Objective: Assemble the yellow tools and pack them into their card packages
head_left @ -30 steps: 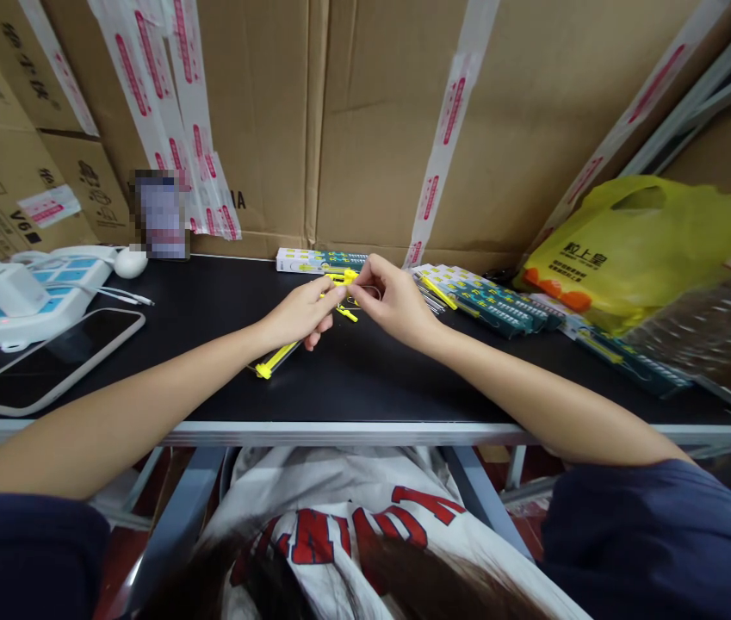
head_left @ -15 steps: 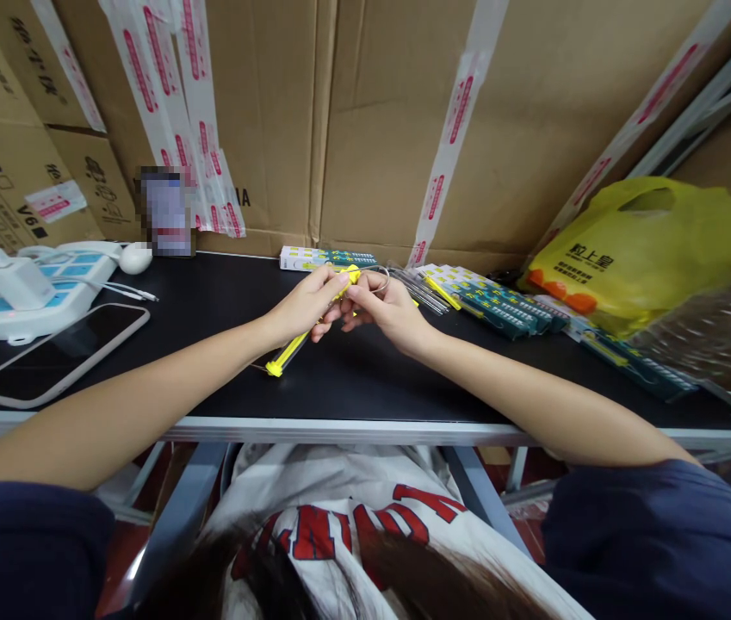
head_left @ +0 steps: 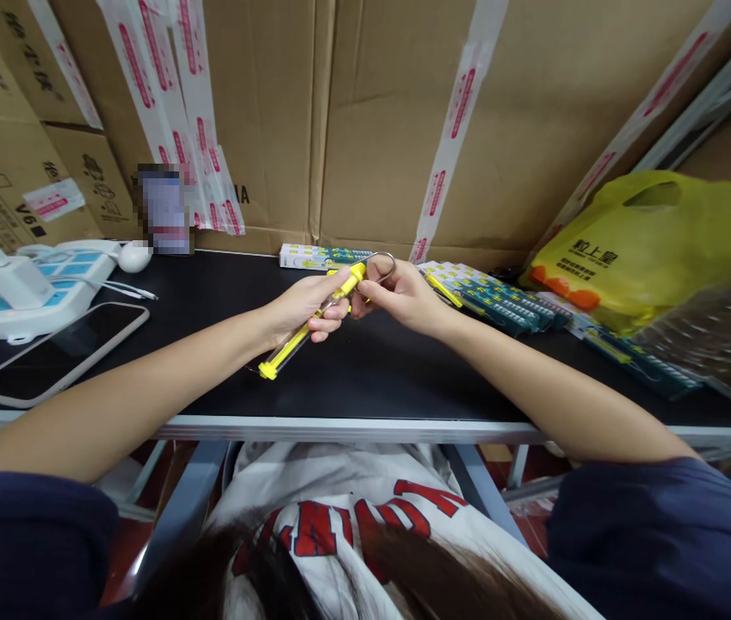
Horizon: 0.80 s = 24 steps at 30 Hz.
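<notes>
My left hand (head_left: pixel 306 306) is closed around a slim yellow tool in a clear sleeve (head_left: pixel 288 347); its yellow tip points down-left over the black table (head_left: pixel 210 370). My right hand (head_left: pixel 400 295) pinches a thin metal ring (head_left: pixel 381 261) at the tool's upper yellow end. Both hands meet just above the table's middle, a little in front of the cardboard boxes.
A white packaged tool (head_left: pixel 319 256) lies by the cardboard wall (head_left: pixel 339 120). A fanned row of green-and-yellow packs (head_left: pixel 494 301) lies right, beside a yellow plastic bag (head_left: pixel 649 250). At left sit a phone (head_left: pixel 58 349), a power strip with charger (head_left: pixel 29 293), and a white mouse (head_left: pixel 134 256).
Both hands have lifted slightly and drawn toward the boxes. The metal ring now stands up above my right fingers, and the tool is tilted more steeply.
</notes>
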{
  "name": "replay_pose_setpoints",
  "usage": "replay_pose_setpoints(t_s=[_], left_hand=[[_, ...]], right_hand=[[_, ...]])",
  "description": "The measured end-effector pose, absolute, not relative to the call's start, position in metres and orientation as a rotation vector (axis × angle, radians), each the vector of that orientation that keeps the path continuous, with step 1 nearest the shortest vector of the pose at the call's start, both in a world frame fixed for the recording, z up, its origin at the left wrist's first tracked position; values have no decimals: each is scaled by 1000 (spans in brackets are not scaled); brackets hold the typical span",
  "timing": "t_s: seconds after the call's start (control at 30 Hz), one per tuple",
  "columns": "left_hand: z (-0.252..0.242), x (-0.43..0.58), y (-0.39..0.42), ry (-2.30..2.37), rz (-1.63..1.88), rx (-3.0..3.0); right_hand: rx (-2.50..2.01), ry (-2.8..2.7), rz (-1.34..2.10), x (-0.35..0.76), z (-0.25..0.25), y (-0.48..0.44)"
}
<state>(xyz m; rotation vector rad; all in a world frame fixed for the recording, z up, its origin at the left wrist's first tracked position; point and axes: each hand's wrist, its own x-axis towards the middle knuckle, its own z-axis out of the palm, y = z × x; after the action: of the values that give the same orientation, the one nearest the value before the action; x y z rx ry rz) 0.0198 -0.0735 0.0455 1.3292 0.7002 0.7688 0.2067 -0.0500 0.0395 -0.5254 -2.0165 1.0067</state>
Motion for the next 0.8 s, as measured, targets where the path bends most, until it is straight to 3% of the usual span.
replay_pose_setpoints(t_s=[0.5, 0.8], left_hand=[[41, 10, -59, 538, 511, 1074], [37, 11, -56, 659, 724, 1513]], right_hand=[[-497, -2104, 900, 208, 40, -51], [-599, -2112, 1013, 220, 34, -31]])
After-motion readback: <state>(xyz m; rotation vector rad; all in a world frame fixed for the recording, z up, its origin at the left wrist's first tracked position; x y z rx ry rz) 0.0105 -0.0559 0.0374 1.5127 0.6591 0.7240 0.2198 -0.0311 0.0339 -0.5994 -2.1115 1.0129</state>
